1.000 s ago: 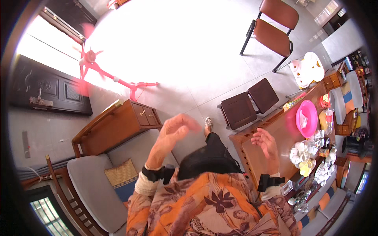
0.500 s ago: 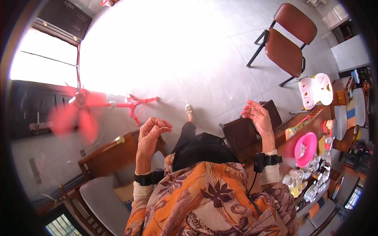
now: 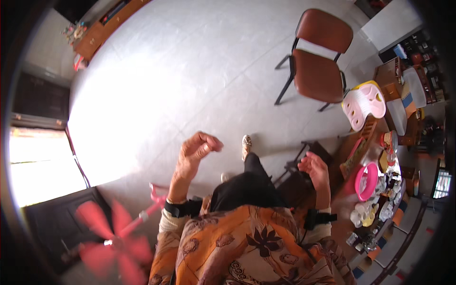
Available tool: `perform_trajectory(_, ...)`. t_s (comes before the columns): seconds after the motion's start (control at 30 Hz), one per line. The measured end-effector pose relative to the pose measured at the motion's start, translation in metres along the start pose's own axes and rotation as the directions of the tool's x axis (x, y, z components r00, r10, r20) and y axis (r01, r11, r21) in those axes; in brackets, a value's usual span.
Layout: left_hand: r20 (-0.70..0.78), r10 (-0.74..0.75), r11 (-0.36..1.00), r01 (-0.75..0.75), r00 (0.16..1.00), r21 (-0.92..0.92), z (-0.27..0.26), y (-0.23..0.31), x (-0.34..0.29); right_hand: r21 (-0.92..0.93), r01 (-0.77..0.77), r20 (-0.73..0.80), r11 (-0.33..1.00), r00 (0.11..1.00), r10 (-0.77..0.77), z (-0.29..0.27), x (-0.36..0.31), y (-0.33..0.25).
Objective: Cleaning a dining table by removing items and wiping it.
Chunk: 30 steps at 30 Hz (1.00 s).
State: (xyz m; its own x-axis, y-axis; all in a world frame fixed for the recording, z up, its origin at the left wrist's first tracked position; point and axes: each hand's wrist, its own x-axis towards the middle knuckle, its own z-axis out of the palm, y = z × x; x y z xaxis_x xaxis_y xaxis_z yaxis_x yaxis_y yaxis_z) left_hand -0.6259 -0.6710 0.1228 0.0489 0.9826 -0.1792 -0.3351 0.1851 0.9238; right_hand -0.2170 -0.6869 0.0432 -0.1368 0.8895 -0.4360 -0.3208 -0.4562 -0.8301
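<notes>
My left hand (image 3: pixel 192 154) is raised in front of my body over the grey floor, its fingers loosely curled near the thumb. Nothing shows in it. My right hand (image 3: pixel 316 171) is held up on the other side, fingers bent and a little apart, also with no object visible. Both hands are in the air and touch nothing. Nearest to the right hand, but below it, are a dark brown chair (image 3: pixel 297 183) and the wooden table. A black strap (image 3: pixel 183 208) circles the left wrist, and a black device (image 3: pixel 319 218) is strapped on the right one.
A brown padded chair (image 3: pixel 316 73) stands ahead to the right, near a pink-and-white plastic seat (image 3: pixel 363 105). On the right, a wooden table (image 3: pixel 341 209) bears a pink basin (image 3: pixel 358 187), cups and bottles. A pink fan (image 3: pixel 114 240) stands lower left beside dark doors (image 3: pixel 52 221).
My view has turned left and forward: the fan sits lower, the brown chair farther left, and a wooden cabinet shows upper left. My feet have shifted. Both hands stay raised and hold nothing visible.
</notes>
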Motion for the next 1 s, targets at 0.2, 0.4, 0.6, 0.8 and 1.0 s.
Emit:
perform_trajectory(0.2, -0.045, -0.04, 0.998, 0.042, 0.998, 0.042, -0.007, 0.031, 0.111, 0.009, 0.035, 0.06, 0.999, 0.998, -0.035, -0.003, 0.135, -0.054)
perform_trajectory(0.4, -0.461, -0.072, 0.997, 0.071, 0.884, -0.018, -0.06, 0.062, 0.178, -0.019, -0.051, 0.211, 0.998, 0.976, 0.054, 0.077, 0.298, -0.146)
perform_trajectory(0.6, -0.735, -0.167, 0.973, -0.011, 0.658, -0.23, -0.177, 0.044, 0.258, -0.089, 0.051, 0.362, 0.995, 0.932, -0.016, 0.159, 0.45, -0.2)
perform_trajectory(0.8, -0.716, -0.118, 0.982, -0.027, 0.688, -0.189, -0.249, 0.101, 0.422, -0.117, 0.003, 0.276, 0.993, 0.961, 0.03, 0.187, 0.539, -0.234)
perform_trajectory(1.0, -0.226, -0.094, 0.982, 0.054, 0.97, -0.179, -0.185, 0.167, 0.665, 0.042, 0.171, 0.081, 0.984, 0.981, -0.174, 0.178, 0.572, -0.268)
